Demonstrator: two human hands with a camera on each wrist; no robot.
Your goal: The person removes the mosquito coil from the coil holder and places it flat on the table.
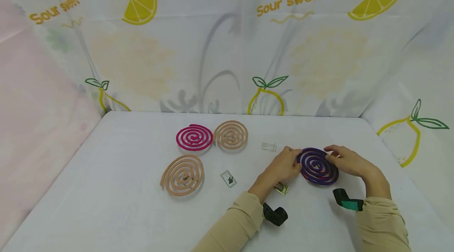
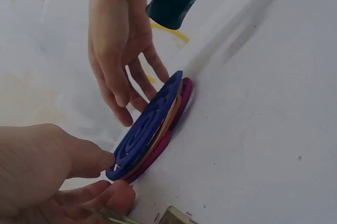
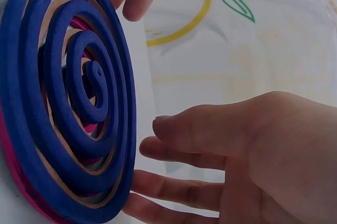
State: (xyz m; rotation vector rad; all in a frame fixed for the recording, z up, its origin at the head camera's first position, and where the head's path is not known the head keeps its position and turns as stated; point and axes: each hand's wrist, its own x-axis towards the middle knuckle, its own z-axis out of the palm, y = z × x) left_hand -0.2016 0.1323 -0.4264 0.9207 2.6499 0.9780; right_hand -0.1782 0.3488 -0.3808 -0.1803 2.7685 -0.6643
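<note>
A dark blue-purple mosquito coil [image 1: 317, 166] lies on top of a tan coil [image 2: 169, 114] and a pink coil [image 2: 182, 100], all stacked flat on the table. At the stack's left edge is my left hand [image 1: 285, 164]; its thumb rests on the blue coil's rim, with fingers lower at the side, pinching the edge. My right hand [image 1: 349, 161] arches over the right edge. Its fingers are loosely bent around the rim, and in the right wrist view the thumb [image 3: 200, 126] stands apart from the coil.
Left on the white table [image 1: 106, 204] lie another pink coil [image 1: 194, 137], a tan coil [image 1: 231, 135] and a second tan coil [image 1: 182, 175]. Small metal plates lie between: a silver one [image 1: 228, 179], a faint one [image 1: 268, 146] and a gold one [image 1: 281, 188] by my left wrist.
</note>
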